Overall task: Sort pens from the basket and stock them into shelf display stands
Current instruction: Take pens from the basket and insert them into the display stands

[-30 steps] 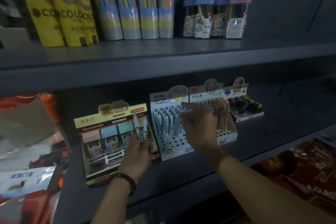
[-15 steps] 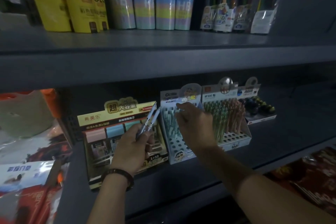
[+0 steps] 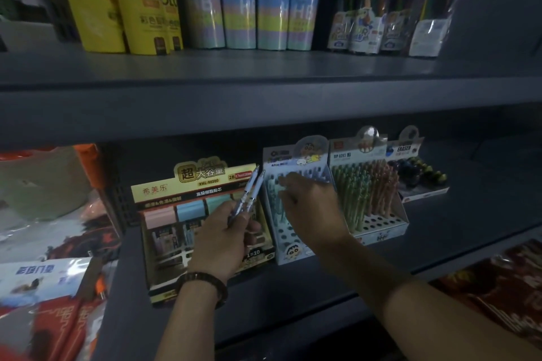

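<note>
Dark shelving unit, two tiers visible. Upper tier: yellow tubes, pastel pencil tubes and dome-capped canisters, all well above the held pens. Lower tier: a row of display stands. The lead-refill box sits directly behind the left hand's grip; the white perforated pen stand is just to the right of it; the next stand, crowded with green and salmon pens, stands further right, followed by the eraser display. The left hand, with a bracelet at the wrist, has its fingers curled around two pale blue pens, which slant up and rightward toward the white stand's header. The right hand reaches into the white stand, its fingertips among the pale pens there; in this dim light it appears to pinch one, though that cannot be told for certain.
</note>
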Available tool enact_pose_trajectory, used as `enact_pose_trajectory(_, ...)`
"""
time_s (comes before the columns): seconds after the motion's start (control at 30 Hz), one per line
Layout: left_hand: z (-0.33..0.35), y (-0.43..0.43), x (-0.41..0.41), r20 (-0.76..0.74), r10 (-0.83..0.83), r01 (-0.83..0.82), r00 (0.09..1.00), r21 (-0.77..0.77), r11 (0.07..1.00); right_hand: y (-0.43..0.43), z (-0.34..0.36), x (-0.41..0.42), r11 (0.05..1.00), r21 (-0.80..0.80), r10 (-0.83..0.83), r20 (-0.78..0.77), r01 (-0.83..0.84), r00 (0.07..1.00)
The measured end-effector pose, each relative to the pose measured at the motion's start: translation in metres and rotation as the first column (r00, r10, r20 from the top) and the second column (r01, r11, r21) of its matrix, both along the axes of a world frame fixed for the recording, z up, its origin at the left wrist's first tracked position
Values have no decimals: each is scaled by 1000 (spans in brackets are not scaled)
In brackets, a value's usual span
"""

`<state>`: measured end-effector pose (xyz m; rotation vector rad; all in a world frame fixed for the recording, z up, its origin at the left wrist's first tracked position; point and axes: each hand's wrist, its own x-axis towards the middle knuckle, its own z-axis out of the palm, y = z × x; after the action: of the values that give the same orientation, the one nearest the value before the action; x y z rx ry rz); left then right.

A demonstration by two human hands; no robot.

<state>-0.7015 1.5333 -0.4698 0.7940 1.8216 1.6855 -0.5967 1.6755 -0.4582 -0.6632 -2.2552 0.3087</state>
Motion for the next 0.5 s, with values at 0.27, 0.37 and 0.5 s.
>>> enact_pose_trajectory(0.27, 5, -1, 4, 79, -26, 22, 997, 42, 999, -6, 13, 5, 988, -149, -14, 118, 31, 993)
enact_pose_trajectory(0.37, 8, -1, 8, 76, -48, 45, 996, 46, 998, -17, 18, 18, 987, -159, -17, -13, 14, 1000)
enact_pose_trajectory(0.5, 11, 1, 23, 72, -165, 162, 984, 45, 986, -29, 10, 31, 880, -474, -21, -79, -19, 997)
